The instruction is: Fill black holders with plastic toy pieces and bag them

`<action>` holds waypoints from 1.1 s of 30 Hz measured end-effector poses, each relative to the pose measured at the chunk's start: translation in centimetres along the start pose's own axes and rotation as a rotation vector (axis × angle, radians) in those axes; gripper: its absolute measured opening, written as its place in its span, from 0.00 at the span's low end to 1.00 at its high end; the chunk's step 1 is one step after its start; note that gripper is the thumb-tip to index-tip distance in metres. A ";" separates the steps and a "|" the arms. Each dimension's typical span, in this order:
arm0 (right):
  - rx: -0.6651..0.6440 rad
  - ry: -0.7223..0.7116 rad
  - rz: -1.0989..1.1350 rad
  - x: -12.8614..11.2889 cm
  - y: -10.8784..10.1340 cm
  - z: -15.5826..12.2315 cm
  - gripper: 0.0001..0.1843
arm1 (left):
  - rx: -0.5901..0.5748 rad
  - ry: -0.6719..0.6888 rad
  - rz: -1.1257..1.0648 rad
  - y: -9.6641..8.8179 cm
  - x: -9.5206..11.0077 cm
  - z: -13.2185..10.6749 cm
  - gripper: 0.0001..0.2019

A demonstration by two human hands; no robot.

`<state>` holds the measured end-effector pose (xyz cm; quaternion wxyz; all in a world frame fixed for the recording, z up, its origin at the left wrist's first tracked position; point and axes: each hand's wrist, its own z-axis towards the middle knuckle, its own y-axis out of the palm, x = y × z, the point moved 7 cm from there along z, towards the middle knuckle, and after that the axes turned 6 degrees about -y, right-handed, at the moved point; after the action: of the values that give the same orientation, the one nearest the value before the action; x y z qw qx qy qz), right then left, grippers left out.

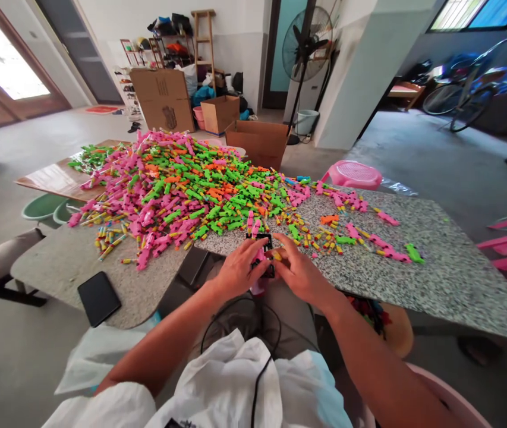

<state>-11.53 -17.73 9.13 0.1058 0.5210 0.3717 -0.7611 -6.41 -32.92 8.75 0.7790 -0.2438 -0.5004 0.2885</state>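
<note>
My left hand [239, 270] and my right hand [298, 272] meet at the near edge of a speckled stone table [449, 273]. Both are closed around a small pink plastic toy piece [260, 261] with a black part on it. My right fingers also pinch a small yellow piece [276, 256] against it. Just beyond my hands lies a big heap of pink, green and orange plastic toy pieces [182, 184] with yellow bits mixed in. More pieces are scattered to the right, including a green one [414, 254].
A black phone [98, 297] lies on the table's near left corner. A pink stool [353, 174] stands behind the table. Cardboard boxes [257, 141], a standing fan [305, 47] and shelves are at the back. A bicycle [471, 89] is far right.
</note>
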 end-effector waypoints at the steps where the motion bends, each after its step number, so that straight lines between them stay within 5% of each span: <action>1: -0.004 -0.011 -0.001 -0.2 0.2 0.1 0.29 | -0.026 0.015 0.023 -0.1 0.1 0.0 0.27; 6: -0.054 0.032 0.047 0.3 1.1 0.0 0.11 | -0.115 0.069 0.110 -0.7 0.5 0.0 0.26; 18: -0.056 0.102 0.321 2.3 2.0 -0.7 0.18 | -0.192 0.101 0.076 -1.6 1.5 -0.2 0.26; 24: 0.229 0.213 0.670 5.5 0.8 -1.6 0.21 | -0.159 0.006 -0.054 -1.4 0.2 -0.2 0.25; 29: 0.398 0.435 0.779 12.1 0.0 -7.3 0.21 | -0.096 -0.197 -0.086 -0.1 -3.3 -1.8 0.24; 33: 0.405 0.721 0.368 19.8 -1.5 -17.0 0.24 | -0.124 -0.353 -0.043 1.3 -6.5 -3.9 0.25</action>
<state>-8.78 -0.70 -10.50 -0.0011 0.8205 0.1297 -0.5568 -5.22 -36.91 2.22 0.6685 -0.2262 -0.6514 0.2786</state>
